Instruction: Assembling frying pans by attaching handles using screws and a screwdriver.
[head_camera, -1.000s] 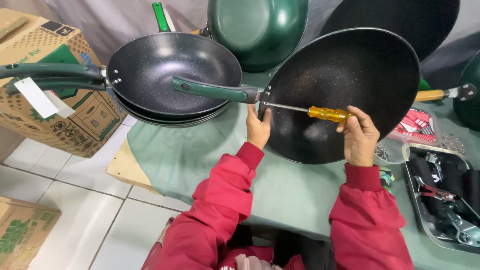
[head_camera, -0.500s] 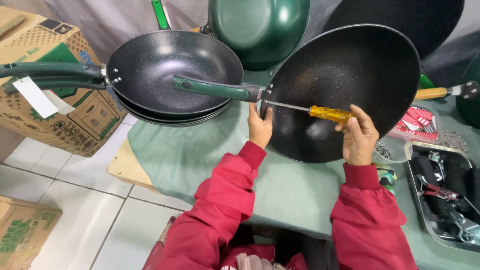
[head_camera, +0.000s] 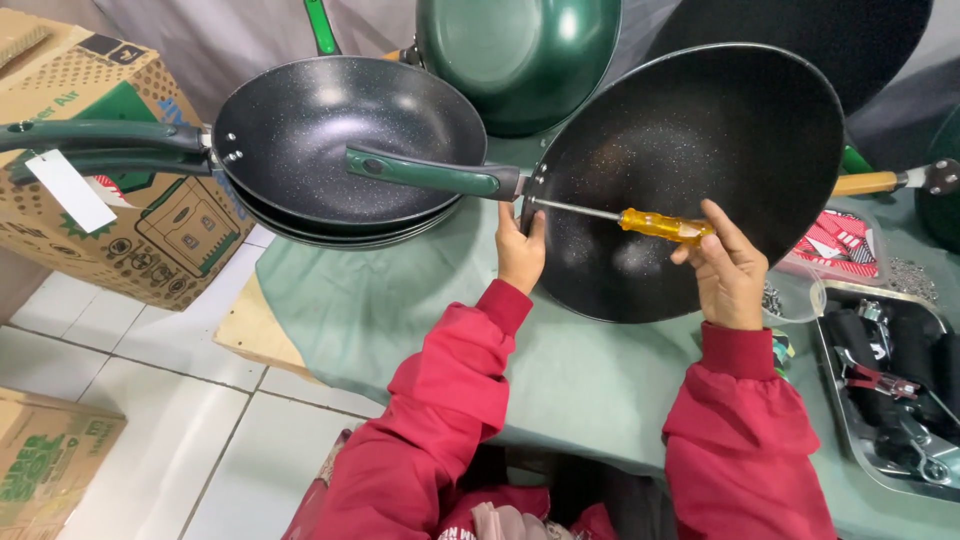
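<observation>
My right hand (head_camera: 728, 275) has its fingers (head_camera: 722, 222) curled around the yellow screwdriver (head_camera: 662, 225), whose shaft runs leftward from them to the joint where the green handle (head_camera: 430, 172) meets the black pan (head_camera: 690, 180). My left hand (head_camera: 520, 250) grips the pan rim just below that joint, nearer it than the right. The tip looks seated on a screw, though I can't tell. Stacked pans (head_camera: 340, 150) sit farther left.
</observation>
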